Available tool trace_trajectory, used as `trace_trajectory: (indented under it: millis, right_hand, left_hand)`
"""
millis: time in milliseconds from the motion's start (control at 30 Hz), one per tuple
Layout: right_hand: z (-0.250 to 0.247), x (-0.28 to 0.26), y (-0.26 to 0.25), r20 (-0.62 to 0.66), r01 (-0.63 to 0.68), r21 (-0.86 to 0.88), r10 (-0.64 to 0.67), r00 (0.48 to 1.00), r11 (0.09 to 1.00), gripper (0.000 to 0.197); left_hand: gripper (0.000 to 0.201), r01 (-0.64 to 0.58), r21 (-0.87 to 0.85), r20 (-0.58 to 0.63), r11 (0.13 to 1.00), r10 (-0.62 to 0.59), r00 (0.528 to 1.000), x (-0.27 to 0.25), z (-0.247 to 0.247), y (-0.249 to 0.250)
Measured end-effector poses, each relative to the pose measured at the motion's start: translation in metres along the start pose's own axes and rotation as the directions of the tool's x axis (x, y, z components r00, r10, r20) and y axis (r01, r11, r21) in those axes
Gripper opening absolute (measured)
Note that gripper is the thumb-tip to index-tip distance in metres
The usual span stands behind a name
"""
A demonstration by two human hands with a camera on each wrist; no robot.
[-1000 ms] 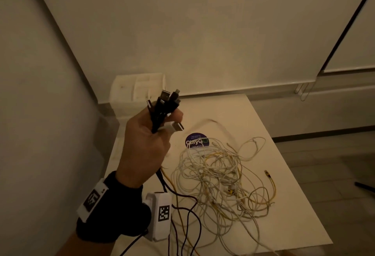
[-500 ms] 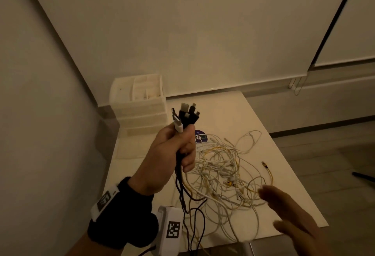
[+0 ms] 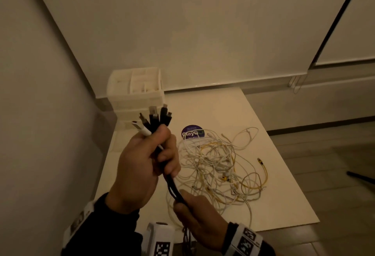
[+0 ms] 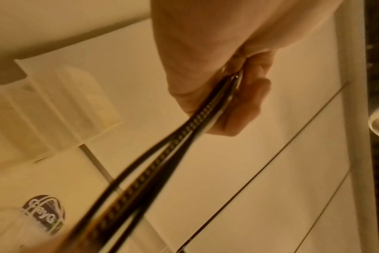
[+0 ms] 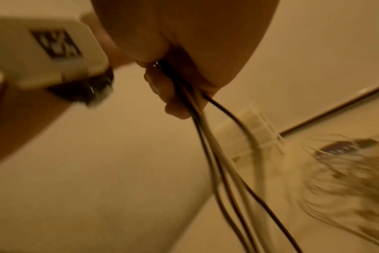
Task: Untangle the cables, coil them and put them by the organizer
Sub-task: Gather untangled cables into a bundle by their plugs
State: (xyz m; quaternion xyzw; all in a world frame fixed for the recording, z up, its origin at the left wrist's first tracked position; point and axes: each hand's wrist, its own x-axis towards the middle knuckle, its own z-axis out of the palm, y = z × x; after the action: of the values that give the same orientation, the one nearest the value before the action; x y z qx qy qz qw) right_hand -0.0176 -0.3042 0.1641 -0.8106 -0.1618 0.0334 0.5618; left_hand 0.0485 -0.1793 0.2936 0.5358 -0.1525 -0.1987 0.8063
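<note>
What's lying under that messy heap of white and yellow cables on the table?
The heap of cables rests on the white table. A round purple sticker pokes out at the far edge, its near rim crossed by strands. Anything else beneath is hidden.

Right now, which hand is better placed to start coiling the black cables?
Probably the right hand: it grips the black cables low, nearest their hanging slack. The left hand holds the plug ends upright as an anchor.

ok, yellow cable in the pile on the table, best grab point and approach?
Probably the free plug end of the yellow cable. It sticks out at the right edge of the tangle, lying flat on bare table, with no white loops over it. Come from above on the right side and pinch just behind the plug. Its middle is buried in the pile.
</note>
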Motion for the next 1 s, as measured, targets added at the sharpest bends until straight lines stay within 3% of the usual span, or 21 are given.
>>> trace_trajectory:
  millis: [200,267,400,533,633,700,800,867,933,1000]
  right_hand:
    - [0.003,-0.026,0.061,0.102,-0.180,-0.052,0.184,0.978,0.982,0.054]
    - [0.005,-0.032,0.073,0.136,-0.237,-0.108,0.250,0.959,0.966,0.064]
    - [0.002,-0.030,0.087,0.123,-0.267,-0.249,0.303,0.945,0.931,0.092]
    - [0.005,-0.031,0.094,0.129,-0.272,-0.159,0.293,0.947,0.949,0.083]
    - [0.009,-0.031,0.101,0.146,-0.261,-0.143,0.281,0.948,0.955,0.065]
    - [0.007,-0.031,0.104,0.220,-0.287,-0.169,0.320,0.921,0.943,0.060]
    - [-0.006,-0.036,0.108,0.307,-0.353,-0.180,0.393,0.867,0.918,0.031]
    - [-0.015,-0.041,0.116,0.311,-0.397,-0.210,0.446,0.839,0.894,0.022]
    - [-0.025,-0.048,0.128,0.299,-0.392,-0.302,0.477,0.827,0.869,0.029]
    - [-0.037,-0.058,0.151,0.289,-0.363,-0.474,0.531,0.796,0.802,0.056]
  left_hand:
    - [0.048,-0.001,-0.074,0.084,0.997,0.007,0.996,0.004,-0.004,-0.008]
    - [0.057,0.017,-0.110,0.133,0.994,-0.003,0.991,0.004,-0.003,-0.014]
    - [0.062,0.030,-0.096,0.107,0.995,-0.019,0.994,0.005,0.000,-0.027]
    - [0.060,0.030,-0.133,0.105,0.991,-0.016,0.994,0.008,-0.003,-0.023]
    - [0.061,0.033,-0.111,0.111,0.993,-0.021,0.994,0.007,0.004,-0.026]
    - [0.058,0.024,-0.101,0.119,0.995,-0.012,0.993,0.008,0.006,-0.029]
    - [0.055,0.057,-0.141,0.100,0.988,-0.043,0.994,0.013,0.001,-0.032]
    - [0.057,0.079,-0.102,0.067,0.992,-0.073,0.995,0.015,-0.003,-0.038]
    - [0.059,0.110,-0.072,0.046,0.991,-0.107,0.993,0.014,-0.004,-0.045]
    - [0.059,0.137,-0.078,0.022,0.987,-0.136,0.990,0.015,-0.005,-0.050]
